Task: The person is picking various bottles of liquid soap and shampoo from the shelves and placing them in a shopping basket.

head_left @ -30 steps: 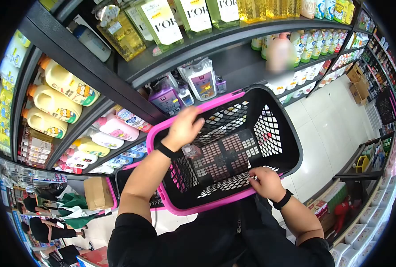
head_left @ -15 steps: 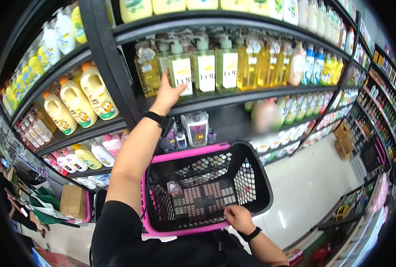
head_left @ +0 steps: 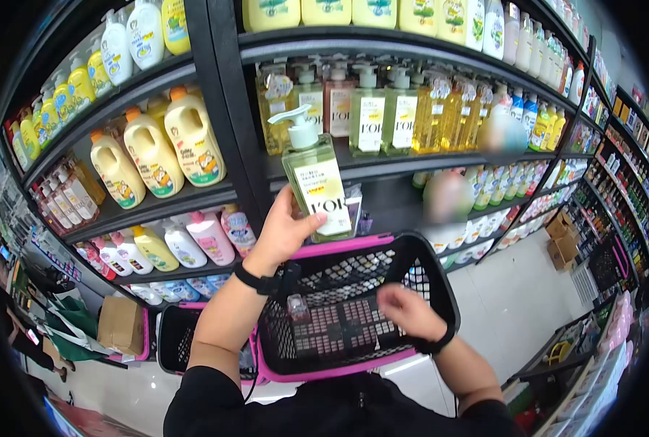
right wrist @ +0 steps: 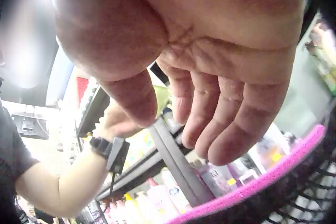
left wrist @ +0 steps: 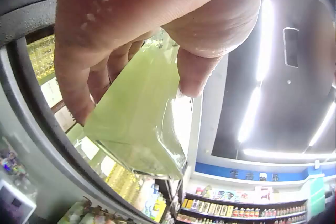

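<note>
My left hand (head_left: 282, 231) grips a square green pump bottle (head_left: 319, 182) with a white pump, held tilted in front of the shelf and above the far rim of a black basket (head_left: 339, 370) with pink edging. In the left wrist view, the fingers and thumb wrap the sides of the clear green bottle (left wrist: 136, 98), its base pointing away. My right hand (head_left: 412, 313) hovers over the basket, holding nothing. The right wrist view shows that hand's fingers (right wrist: 231, 113) loosely curled. A small clear package (head_left: 297, 307) lies inside the basket.
Similar green pump bottles (head_left: 368, 116) and amber bottles (head_left: 430, 113) line the shelf (head_left: 397, 166) ahead. Large cream jugs (head_left: 153, 153) stand to the left. A second basket (head_left: 175, 339) and a cardboard box (head_left: 124, 325) are at lower left; the aisle floor (head_left: 514, 291) runs right.
My left hand rose from over the basket to the shelf, took hold of a green pump bottle and brought it off towards me. The right hand lifted from the near rim.
</note>
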Motion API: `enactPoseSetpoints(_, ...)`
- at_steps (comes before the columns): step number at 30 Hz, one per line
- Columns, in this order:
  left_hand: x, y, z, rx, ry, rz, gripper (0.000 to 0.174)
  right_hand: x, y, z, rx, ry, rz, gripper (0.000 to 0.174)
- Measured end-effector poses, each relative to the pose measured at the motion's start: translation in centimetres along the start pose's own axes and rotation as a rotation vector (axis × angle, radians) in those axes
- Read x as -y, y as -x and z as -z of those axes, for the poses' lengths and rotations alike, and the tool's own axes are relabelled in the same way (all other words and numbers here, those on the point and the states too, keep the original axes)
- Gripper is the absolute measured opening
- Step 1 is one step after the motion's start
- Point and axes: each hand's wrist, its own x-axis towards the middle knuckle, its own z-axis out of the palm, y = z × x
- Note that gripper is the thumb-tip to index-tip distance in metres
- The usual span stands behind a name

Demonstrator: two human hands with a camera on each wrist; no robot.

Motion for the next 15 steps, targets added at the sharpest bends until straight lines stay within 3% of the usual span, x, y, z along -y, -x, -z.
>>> enactPoseSetpoints(3, -0.9, 5.8, -0.8, 0.046, 0.046, 0.097, 0.068, 4.6, -4.5, -0.6, -0.055, -0.162, 0.210, 0.044)
enactPoseSetpoints(6, 1.0, 11.1, -0.6, 0.059, 0.036, 0.202, 0.068, 10.5, -6.5, -1.8, -0.025, -0.304, 0.240, 0.080)
enactPoseSetpoints(9, 2.8, 15.2, -0.6, 0.063, -0.117, 0.221, 0.070, 11.0, -7.8, -4.7, 0.113, -0.332, 0.188, 0.076)
enactPoseSetpoints(13, 4.9, 19.5, 0.1, 0.047, 0.026, 0.375, 0.066, 8.7, -8.1, -7.9, 0.201, -0.280, 0.001, 0.068)
enactPoseSetpoints(15, 4.9, 20.3, 1.6, 0.051, -0.013, 0.333, 0.069, 8.0, -7.9, -9.2, 0.200, -0.315, -0.010, 0.064)
